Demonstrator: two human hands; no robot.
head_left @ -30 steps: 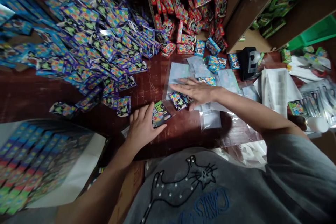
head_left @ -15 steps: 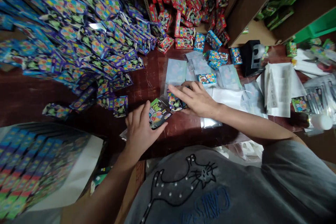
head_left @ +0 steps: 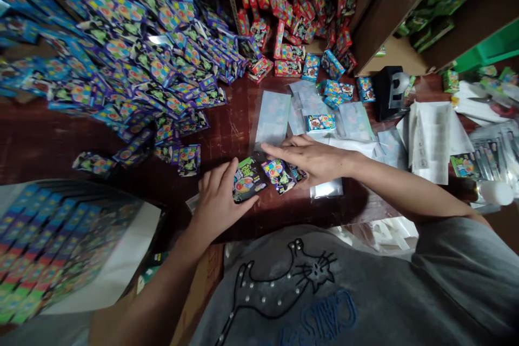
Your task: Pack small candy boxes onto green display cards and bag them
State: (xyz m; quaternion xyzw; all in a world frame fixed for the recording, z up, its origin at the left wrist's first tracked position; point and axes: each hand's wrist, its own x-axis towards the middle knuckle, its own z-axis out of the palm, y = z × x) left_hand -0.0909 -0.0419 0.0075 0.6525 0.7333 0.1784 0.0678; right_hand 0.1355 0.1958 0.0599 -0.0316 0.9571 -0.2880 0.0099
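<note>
My left hand (head_left: 217, 197) grips a black packet with green lettering (head_left: 246, 181), fingers along its far left side and thumb below. A clear plastic edge shows at the packet's right. Close beside it, my right hand (head_left: 318, 161) is closed over a small purple-and-black printed box (head_left: 279, 174), with another dark piece partly hidden beneath the fingers. The box's left edge sits right by the packet's opening side; whether they touch I cannot tell. Just beyond my right hand lies a blue box (head_left: 320, 122) on clear plastic bags (head_left: 272, 116).
A big heap of purple boxes (head_left: 162, 65) fills the far left. Red boxes (head_left: 290, 53) spill from a carton behind. A black tape dispenser (head_left: 390, 94), white papers (head_left: 432, 143) and a white-capped bottle (head_left: 494, 192) are on the right. Stacked colourful packs (head_left: 52, 248) stand near left.
My right hand has turned and come slightly nearer to me, tilting the purple box so more of its face shows. My left hand still holds the black packet in nearly the same place.
</note>
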